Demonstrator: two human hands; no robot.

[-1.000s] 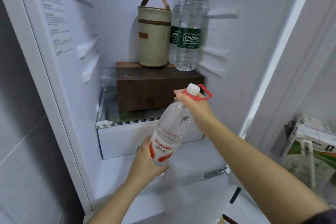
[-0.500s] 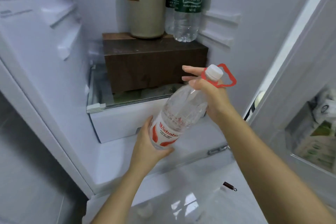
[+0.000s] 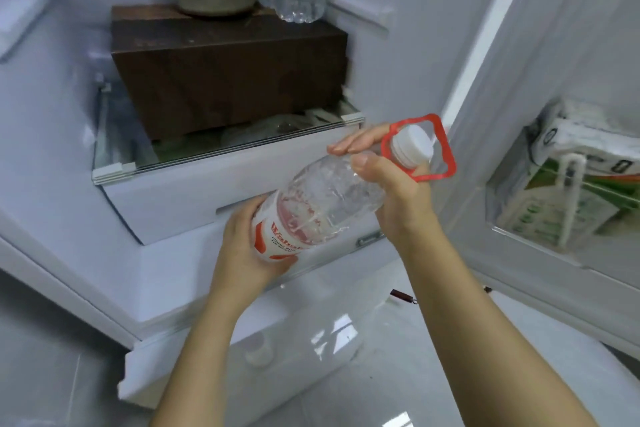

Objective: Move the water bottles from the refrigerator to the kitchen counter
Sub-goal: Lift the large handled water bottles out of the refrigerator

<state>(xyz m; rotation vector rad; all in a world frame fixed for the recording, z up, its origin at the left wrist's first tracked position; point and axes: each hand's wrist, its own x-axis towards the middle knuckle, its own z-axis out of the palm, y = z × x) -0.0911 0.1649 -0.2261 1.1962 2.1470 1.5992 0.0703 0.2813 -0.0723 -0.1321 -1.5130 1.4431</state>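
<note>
The water bottle (image 3: 322, 204) lies tilted, cap up-right, base down-left, her left hand (image 3: 249, 253) cupping the base and right hand (image 3: 391, 184) gripping the neck.

The bottle (image 3: 332, 198) is clear, shiny plastic, with a white plastic cap (image 3: 414, 146) and a red plastic ring (image 3: 446, 156). The brown box (image 3: 228, 80) looks dull and a bit rough. The shelf (image 3: 117, 149) is smooth glass. The fridge walls (image 3: 62, 107) are smooth white plastic. The floor (image 3: 346, 392) is glossy.
</note>
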